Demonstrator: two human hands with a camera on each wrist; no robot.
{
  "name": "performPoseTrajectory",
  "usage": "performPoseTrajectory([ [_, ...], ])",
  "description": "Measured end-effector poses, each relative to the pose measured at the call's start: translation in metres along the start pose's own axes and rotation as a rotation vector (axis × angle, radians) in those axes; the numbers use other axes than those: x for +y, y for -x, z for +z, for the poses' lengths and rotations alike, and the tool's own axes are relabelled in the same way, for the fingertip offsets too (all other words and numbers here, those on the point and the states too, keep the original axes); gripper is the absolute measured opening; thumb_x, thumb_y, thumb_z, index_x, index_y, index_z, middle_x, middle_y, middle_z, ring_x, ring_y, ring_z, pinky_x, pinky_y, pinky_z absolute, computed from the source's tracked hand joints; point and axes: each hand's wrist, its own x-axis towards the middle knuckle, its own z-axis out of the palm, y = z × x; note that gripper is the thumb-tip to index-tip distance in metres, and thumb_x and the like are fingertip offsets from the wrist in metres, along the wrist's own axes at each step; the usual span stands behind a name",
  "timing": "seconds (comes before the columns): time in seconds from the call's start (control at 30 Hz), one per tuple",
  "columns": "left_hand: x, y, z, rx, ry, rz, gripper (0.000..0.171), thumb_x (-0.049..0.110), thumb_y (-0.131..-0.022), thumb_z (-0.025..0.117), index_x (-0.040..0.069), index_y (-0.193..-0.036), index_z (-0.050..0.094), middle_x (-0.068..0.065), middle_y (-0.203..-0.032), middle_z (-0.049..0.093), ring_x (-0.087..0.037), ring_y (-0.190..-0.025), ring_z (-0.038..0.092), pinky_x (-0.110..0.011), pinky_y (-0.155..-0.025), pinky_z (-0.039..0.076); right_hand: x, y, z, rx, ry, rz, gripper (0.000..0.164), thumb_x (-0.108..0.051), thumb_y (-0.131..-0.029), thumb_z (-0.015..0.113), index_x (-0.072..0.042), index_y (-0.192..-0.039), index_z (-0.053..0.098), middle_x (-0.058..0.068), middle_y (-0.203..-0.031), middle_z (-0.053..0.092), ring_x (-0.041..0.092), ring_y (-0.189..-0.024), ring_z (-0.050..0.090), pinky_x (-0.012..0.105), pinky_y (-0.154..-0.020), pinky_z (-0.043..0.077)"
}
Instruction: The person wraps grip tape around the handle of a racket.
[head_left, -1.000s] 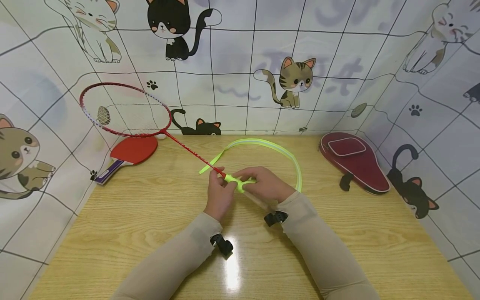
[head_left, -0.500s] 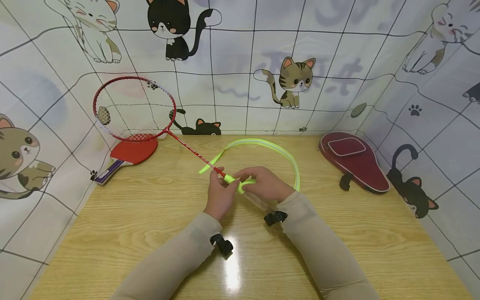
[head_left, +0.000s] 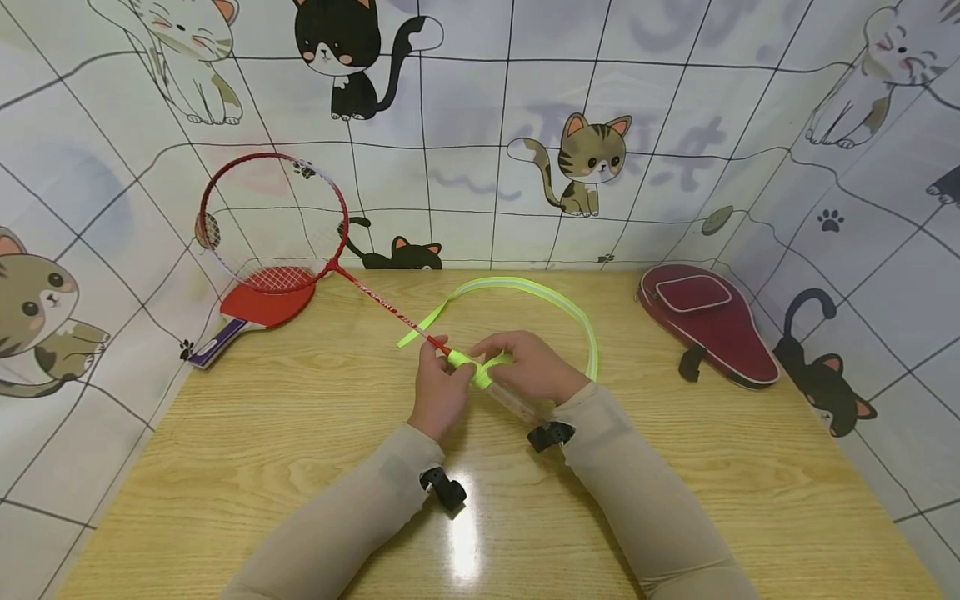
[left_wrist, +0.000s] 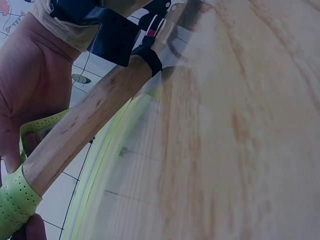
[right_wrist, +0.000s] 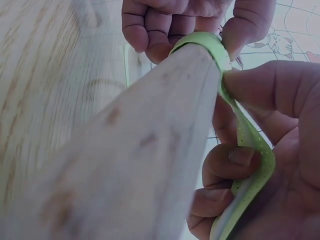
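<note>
A red badminton racket (head_left: 378, 298) slants from the table's middle up to the left. Its upper handle wears neon-yellow perforated grip tape (left_wrist: 18, 202); below that the bare wooden handle (right_wrist: 145, 145) shows. My left hand (head_left: 438, 390) holds the wrapped part between thumb and fingers. Just right of it, my right hand (head_left: 534, 367) pinches the tape where it leaves the handle. In the right wrist view, the tape strip (right_wrist: 255, 167) runs through that hand's curled fingers. The tape's long loose tail (head_left: 517, 283) arcs over the table behind both hands.
A red table tennis bat (head_left: 273, 307) lies at the back left, partly behind the racket head (head_left: 347, 208). At the back right is a dark red bat case (head_left: 708, 325). Cat-printed wall sheeting (head_left: 465, 108) borders the wooden table (head_left: 300, 450).
The racket has turned about its handle, so its head looks rounder and its lower rim sits lower over the red bat. The tape tail has shifted slightly left. Both hands keep their places.
</note>
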Motion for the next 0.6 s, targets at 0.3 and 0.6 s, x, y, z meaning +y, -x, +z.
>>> performPoseTrajectory([
  [0.3, -0.0007, -0.0010, 0.0001, 0.009, -0.010, 0.003, 0.063, 0.005, -0.090, 0.065, 0.002, -0.147, 0.037, -0.007, -0.090, 0.059, -0.017, -0.077, 0.054, -0.028, -0.068, 0.044, -0.0016, -0.0003, -0.0005, 0.026, -0.020, -0.010, 0.041, 0.004, -0.088, 0.066, -0.019, -0.120, 0.078, 0.002, -0.100, 0.071, 0.022, -0.097, 0.060, 0.040, -0.088, 0.048],
  [0.6, -0.0004, -0.0009, -0.0001, -0.001, 0.008, -0.003, 0.061, 0.004, -0.091, 0.064, 0.002, -0.146, 0.036, -0.012, -0.098, 0.061, -0.019, -0.083, 0.057, -0.029, -0.072, 0.045, -0.0022, 0.0001, 0.0025, 0.034, -0.046, 0.002, 0.039, 0.004, -0.088, 0.064, -0.016, -0.119, 0.077, 0.005, -0.104, 0.070, 0.022, -0.099, 0.060, 0.041, -0.090, 0.048],
])
